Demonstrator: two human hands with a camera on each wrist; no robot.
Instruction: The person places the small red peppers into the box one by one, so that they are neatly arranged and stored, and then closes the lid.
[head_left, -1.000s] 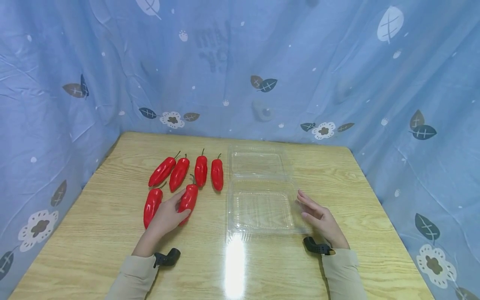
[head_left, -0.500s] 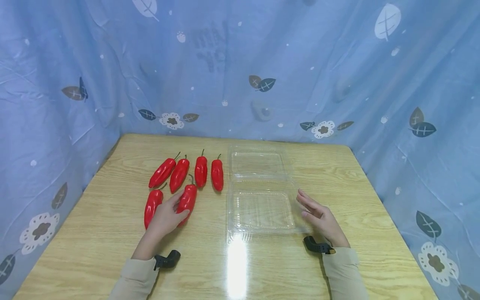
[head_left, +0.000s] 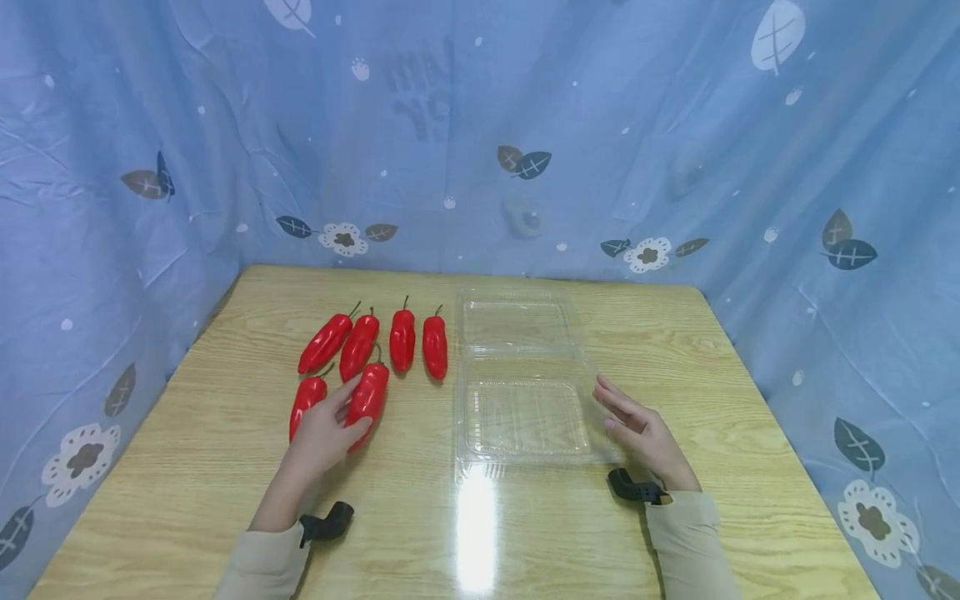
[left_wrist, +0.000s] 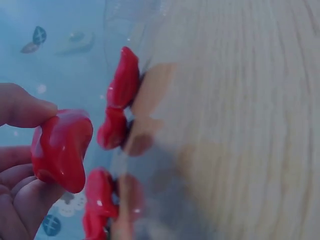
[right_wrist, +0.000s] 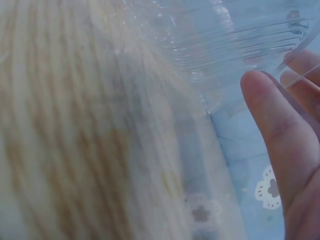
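My left hand [head_left: 324, 437] grips a red chili pepper [head_left: 369, 396] between thumb and fingers, its stem pointing away from me. In the left wrist view this pepper [left_wrist: 64, 150] shows its tip end, pinched from both sides. Just left of that hand lies another red chili pepper [head_left: 306, 402], partly covered by it. At the right edge of a clear plastic clamshell box [head_left: 525, 417], my right hand [head_left: 647, 433] rests with relaxed fingers. From the right wrist, the thumb [right_wrist: 272, 115] is beside the box's rim, and the other fingertips are partly behind the plastic.
Several more red chili peppers [head_left: 402, 342] lie in a row at the back left. The box's lid [head_left: 516, 321] is folded back toward the far edge of the wooden table [head_left: 555, 533]. A blue patterned curtain [head_left: 450, 150] surrounds the table's back and sides.
The left hand has shifted slightly to the left and back with the pepper, which now overlaps less of the space toward the box. The right hand and box have hardly moved.
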